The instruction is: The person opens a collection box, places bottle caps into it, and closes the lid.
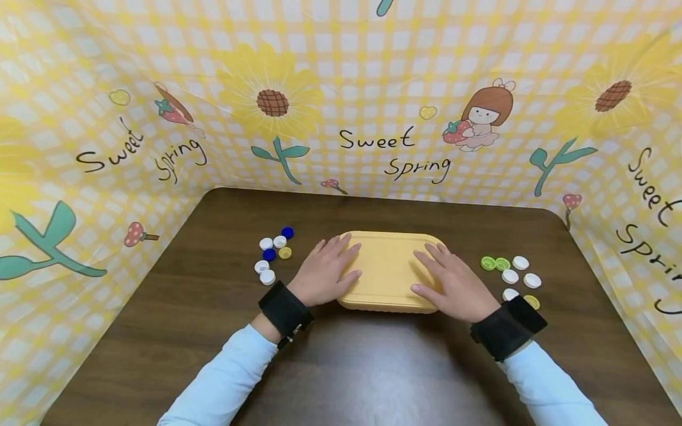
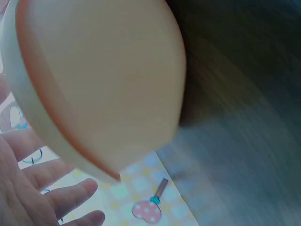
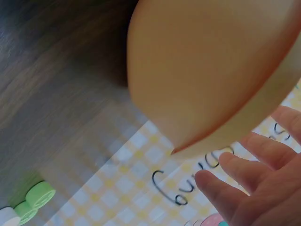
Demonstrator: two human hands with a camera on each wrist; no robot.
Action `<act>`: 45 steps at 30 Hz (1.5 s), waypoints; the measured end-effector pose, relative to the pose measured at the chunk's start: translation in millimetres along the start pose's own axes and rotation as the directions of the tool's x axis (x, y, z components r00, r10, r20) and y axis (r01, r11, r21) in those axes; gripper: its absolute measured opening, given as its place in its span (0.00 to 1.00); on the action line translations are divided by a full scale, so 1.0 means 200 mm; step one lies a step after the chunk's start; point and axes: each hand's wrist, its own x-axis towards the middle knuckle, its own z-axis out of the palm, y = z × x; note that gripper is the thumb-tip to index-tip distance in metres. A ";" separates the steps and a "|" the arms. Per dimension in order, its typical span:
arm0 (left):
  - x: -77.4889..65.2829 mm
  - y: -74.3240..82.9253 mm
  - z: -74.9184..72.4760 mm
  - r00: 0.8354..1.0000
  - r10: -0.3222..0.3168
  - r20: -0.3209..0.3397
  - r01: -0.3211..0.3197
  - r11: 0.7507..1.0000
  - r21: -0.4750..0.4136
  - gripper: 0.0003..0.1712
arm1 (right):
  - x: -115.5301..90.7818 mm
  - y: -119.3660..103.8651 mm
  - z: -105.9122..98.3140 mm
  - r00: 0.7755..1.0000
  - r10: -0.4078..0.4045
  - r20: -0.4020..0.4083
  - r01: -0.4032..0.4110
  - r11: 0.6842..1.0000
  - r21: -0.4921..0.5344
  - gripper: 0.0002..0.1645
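A yellow plastic box (image 1: 389, 269) with a flat, rimmed top rests on the table between both hands. My left hand (image 1: 326, 273) lies at its left edge, fingers spread and fairly straight, the tips over the rim. On the opposite side, my right hand (image 1: 458, 289) is placed likewise, with extended fingers over the right rim and the thumb apart near the front. Both wrist views show the box's smooth side wall (image 2: 108, 84) below a projecting rim, with straight fingers (image 3: 251, 165) alongside that rim.
Left of the box lie several bottle caps: white, blue (image 1: 288, 232) and one yellow (image 1: 285, 253). To the right are green (image 1: 488, 263), white (image 1: 521, 262) and yellow (image 1: 531, 302) caps, close to my right wrist. A checked cloth (image 1: 373, 89) surrounds the brown table (image 1: 256, 213).
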 end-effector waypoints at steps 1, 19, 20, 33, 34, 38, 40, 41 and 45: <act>-0.01 -0.01 0.00 1.000 -0.011 -0.008 0.011 1.000 -0.002 0.35 | -0.01 0.01 0.00 1.000 0.012 -0.009 -0.012 1.000 0.008 0.42; -0.08 -0.13 0.02 0.967 -0.233 -0.100 0.212 0.960 -0.185 0.28 | -0.09 0.17 -0.04 0.965 0.253 -0.071 -0.246 0.965 0.093 0.36; -0.08 -0.13 0.02 0.967 -0.235 -0.098 0.214 0.958 -0.189 0.27 | -0.09 0.17 -0.04 0.962 0.262 -0.072 -0.254 0.962 0.097 0.35; -0.09 -0.12 0.05 0.946 -0.301 -0.118 0.260 0.926 -0.272 0.19 | -0.10 0.21 0.03 0.952 0.284 -0.117 -0.260 0.948 0.186 0.25; -0.08 -0.12 0.06 0.946 -0.302 -0.121 0.260 0.924 -0.279 0.18 | -0.10 0.22 0.04 0.951 0.287 -0.117 -0.262 0.946 0.192 0.25; -0.08 -0.12 0.06 0.943 -0.305 -0.130 0.254 0.916 -0.310 0.15 | -0.09 0.21 0.04 0.947 0.300 -0.113 -0.274 0.940 0.201 0.25; -0.08 -0.11 0.06 0.942 -0.310 -0.131 0.256 0.913 -0.319 0.14 | -0.09 0.21 0.04 0.945 0.310 -0.109 -0.284 0.937 0.203 0.25; -0.08 -0.11 0.06 0.941 -0.313 -0.131 0.258 0.910 -0.323 0.13 | -0.09 0.21 0.04 0.943 0.314 -0.106 -0.289 0.935 0.204 0.25; -0.07 -0.11 0.06 0.939 -0.319 -0.125 0.264 0.907 -0.329 0.14 | -0.09 0.20 0.04 0.939 0.330 -0.097 -0.306 0.930 0.202 0.25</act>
